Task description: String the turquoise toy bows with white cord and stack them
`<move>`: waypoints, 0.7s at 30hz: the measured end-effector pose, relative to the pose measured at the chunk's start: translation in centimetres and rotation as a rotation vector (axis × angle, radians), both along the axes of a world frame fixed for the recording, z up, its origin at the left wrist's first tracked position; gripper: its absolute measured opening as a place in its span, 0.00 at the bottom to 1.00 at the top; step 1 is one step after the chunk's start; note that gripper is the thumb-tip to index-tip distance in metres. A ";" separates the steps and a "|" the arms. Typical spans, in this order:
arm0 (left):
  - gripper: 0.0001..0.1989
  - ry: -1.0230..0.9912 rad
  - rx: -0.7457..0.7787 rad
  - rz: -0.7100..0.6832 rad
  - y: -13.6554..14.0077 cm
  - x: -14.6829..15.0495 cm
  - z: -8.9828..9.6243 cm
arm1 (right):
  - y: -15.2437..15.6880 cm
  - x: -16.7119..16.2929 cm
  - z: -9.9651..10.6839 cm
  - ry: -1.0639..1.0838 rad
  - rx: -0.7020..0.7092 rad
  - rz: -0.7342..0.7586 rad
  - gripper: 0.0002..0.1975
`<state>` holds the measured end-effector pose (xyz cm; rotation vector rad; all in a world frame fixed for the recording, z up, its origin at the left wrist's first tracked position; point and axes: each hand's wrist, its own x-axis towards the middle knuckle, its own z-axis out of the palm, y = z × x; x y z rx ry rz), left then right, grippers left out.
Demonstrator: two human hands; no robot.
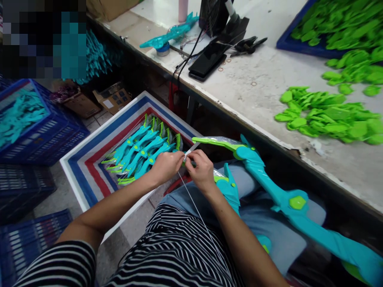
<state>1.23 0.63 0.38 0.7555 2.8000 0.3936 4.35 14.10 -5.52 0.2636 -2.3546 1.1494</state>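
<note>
Left hand [169,166] and right hand [200,169] meet, fingertips pinching a thin white string [191,197]; exact grip hidden. A loose pinch could let it slip. Turquoise-and-green piece [277,191] lies across the lap [284,243]; shifting legs might slide it off. Loaded striped tray [95,179] beside: stray string could snag.

Near the centre: one left hand [168,165], one right hand [200,170] and one white string [191,196] below them. Left of centre: one striped tray [80,180]. Far left: at least three blue crates [67,123]. Top centre: one pink cylinder [183,11]. Right: green pieces [338,115], too many to count.
</note>
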 end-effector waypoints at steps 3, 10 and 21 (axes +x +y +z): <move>0.12 -0.004 -0.184 -0.147 0.3 -0.6 1.0 | 0.2 0.0 0.0 0.033 0.056 0.022 0.08; 0.11 0.094 -0.232 -0.449 0.3 -2.1 1.2 | 1.1 0.2 0.3 0.018 0.066 0.091 0.08; 0.09 -0.173 0.554 0.091 -0.6 -0.8 -3.6 | 0.3 0.1 -0.3 -0.226 -0.307 0.003 0.08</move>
